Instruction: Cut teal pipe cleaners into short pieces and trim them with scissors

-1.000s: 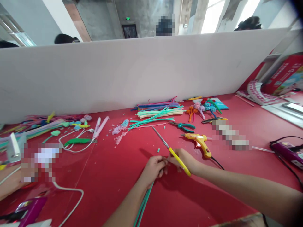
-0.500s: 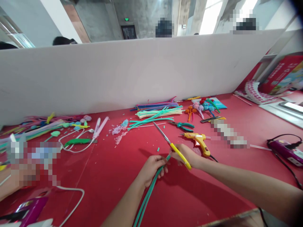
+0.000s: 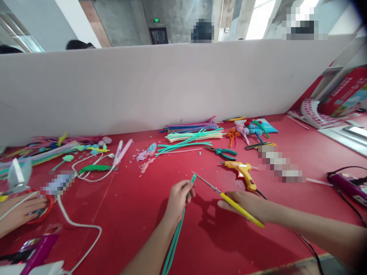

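Note:
My left hand (image 3: 180,195) is closed around a small bundle of green pipe cleaners (image 3: 173,244), whose long ends trail down past the near edge of the view. Their short top ends poke out above my thumb. In my right hand (image 3: 248,204) are yellow-handled scissors (image 3: 242,210), pointing up and to the left. The tips of the blades lie close beside the pipe cleaners' top ends; whether they touch, I cannot tell. My right fingers are partly hidden behind the handles.
Beyond my hands lie pipe cleaner bundles (image 3: 195,135), teal pliers (image 3: 225,153) and a yellow glue gun (image 3: 242,173). A pink hair straightener (image 3: 122,154) and a green cutter (image 3: 96,169) are on the left. Another person's hand (image 3: 23,210) rests far left. A white partition (image 3: 160,88) closes off the back.
My right hand has let go of the pipe cleaners' top ends and moved right with the scissors. My left hand has risen slightly, bringing the ends near the blade tips.

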Motion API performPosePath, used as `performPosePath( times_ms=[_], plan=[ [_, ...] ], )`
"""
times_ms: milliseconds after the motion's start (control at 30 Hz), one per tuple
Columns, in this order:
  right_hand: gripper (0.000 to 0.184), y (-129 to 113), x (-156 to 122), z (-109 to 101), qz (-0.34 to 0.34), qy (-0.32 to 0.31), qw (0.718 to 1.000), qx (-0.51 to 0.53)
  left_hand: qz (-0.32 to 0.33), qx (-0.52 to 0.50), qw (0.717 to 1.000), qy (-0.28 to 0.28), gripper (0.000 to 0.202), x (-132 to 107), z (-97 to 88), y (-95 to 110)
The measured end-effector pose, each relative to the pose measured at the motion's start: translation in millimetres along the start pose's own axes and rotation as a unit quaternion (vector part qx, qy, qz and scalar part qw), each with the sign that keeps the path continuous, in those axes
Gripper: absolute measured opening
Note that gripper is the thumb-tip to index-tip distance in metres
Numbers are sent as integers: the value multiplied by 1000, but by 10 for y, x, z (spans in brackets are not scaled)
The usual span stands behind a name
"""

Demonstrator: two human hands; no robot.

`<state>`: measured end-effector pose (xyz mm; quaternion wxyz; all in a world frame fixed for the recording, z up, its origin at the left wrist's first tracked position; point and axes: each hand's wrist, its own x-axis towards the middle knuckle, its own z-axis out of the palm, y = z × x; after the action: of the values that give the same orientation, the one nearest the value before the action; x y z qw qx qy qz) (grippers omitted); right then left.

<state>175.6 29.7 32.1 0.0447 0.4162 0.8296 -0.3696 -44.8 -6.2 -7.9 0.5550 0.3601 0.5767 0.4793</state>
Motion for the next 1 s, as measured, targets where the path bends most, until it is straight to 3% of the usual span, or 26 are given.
performPosePath(
  times_ms=[267, 500, 1000],
  plan=[
    [46, -91, 28, 106, -14, 0, 1000, 12, 16, -4, 1000, -9, 21, -29, 13, 53],
    [50, -213, -6, 44, 68, -68, 989, 109, 7, -24, 999, -28, 18, -33, 6, 60],
    [48, -107, -13, 133, 60, -74, 982, 162, -12, -43, 998, -45, 17, -23, -8, 70]
  ],
)
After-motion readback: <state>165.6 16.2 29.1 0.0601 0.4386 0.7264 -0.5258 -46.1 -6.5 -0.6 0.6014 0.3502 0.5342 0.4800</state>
